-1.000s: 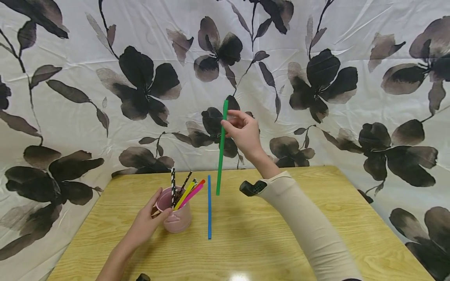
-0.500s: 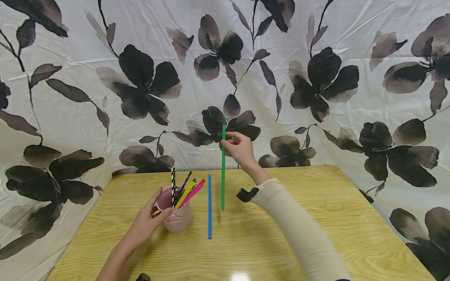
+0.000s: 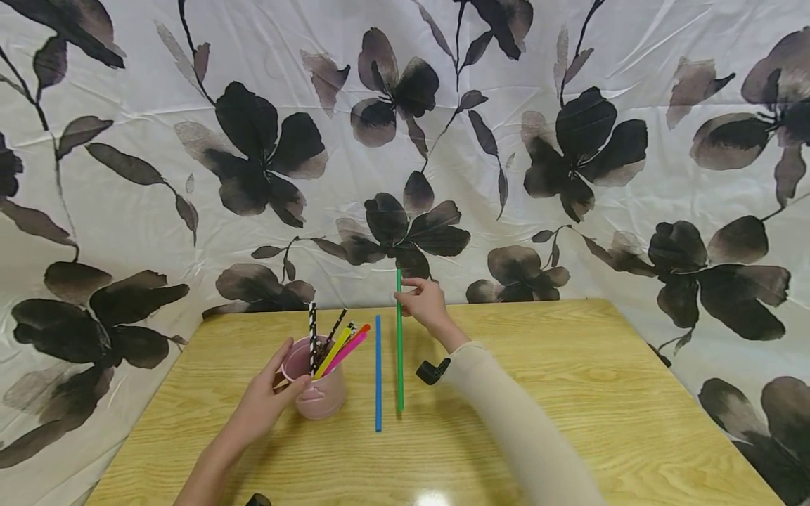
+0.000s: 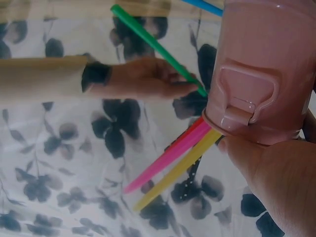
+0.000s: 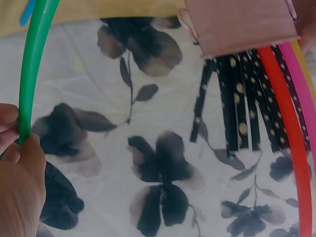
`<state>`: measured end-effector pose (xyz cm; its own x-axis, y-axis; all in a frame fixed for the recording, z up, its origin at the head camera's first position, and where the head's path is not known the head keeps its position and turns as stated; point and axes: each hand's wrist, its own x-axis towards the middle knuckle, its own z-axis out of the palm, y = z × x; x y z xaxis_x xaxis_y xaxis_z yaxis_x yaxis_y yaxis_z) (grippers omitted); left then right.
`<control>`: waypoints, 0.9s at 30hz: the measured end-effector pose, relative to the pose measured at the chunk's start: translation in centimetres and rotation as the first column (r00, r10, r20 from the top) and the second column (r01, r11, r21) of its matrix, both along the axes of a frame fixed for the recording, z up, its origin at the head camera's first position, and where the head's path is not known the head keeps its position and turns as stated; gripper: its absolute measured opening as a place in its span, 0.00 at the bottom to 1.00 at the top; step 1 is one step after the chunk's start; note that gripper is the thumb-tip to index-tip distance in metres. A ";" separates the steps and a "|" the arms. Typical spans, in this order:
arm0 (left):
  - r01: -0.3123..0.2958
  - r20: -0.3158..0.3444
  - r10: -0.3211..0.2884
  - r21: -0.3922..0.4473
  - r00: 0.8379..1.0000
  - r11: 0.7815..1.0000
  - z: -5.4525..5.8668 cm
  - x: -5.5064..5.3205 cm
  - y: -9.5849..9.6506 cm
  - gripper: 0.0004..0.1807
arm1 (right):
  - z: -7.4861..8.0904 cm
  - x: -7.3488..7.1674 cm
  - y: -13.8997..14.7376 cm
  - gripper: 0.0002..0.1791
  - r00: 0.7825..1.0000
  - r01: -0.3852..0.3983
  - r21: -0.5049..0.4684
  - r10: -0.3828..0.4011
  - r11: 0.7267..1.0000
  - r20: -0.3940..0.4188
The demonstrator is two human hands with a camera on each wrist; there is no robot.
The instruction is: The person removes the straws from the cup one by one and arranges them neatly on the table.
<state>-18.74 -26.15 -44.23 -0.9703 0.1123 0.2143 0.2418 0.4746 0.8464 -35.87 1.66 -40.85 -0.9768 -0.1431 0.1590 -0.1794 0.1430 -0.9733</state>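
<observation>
My right hand [image 3: 425, 303] pinches a green straw [image 3: 400, 358] near its upper end, between thumb and fingers. The straw's lower end comes down close over the table, just right of a blue straw [image 3: 378, 372] that lies lengthwise there. My left hand [image 3: 268, 397] grips a pink bucket [image 3: 321, 402] at its rim, thumb toward the front. Out of the bucket lean a yellow straw [image 3: 333, 351], a pink straw [image 3: 344, 353], a red-orange straw [image 5: 284, 94] and several black dotted straws [image 5: 229, 108]. A small folded handle [image 4: 249, 91] shows on the bucket's side in the left wrist view.
The wooden table [image 3: 506, 407] extends to both sides of the hands. Behind its far edge hangs a white cloth with dark flowers [image 3: 481, 161]. A black wrist camera [image 3: 433, 371] sits on the right sleeve.
My right hand has lowered the green straw from high over the table's far edge toward the tabletop, beside the blue straw. The left hand and bucket have stayed put.
</observation>
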 end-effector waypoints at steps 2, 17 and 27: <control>-0.002 -0.008 0.001 -0.001 1.000 1.000 0.0 0.1 0.0 0.39 | -0.7 -0.1 -0.1 0.19 1.000 0.008 0.018 -0.009 1.000 0.019; 0.000 -0.023 0.000 0.008 1.000 1.000 -0.1 0.0 -0.4 0.38 | -4.3 -0.4 -1.4 0.19 0.992 -0.024 0.152 0.005 0.988 0.122; -0.014 -0.016 0.014 -0.008 1.000 1.000 -0.2 -0.1 0.0 0.38 | -6.0 -0.5 -1.1 0.19 0.989 0.012 0.207 -0.042 0.978 0.139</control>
<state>-18.83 -26.16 -44.39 -0.9683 0.1007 0.2285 0.2484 0.4844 0.8389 -36.35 0.61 -46.90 -0.9912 -0.1317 -0.0113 -0.0352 0.3456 -0.9377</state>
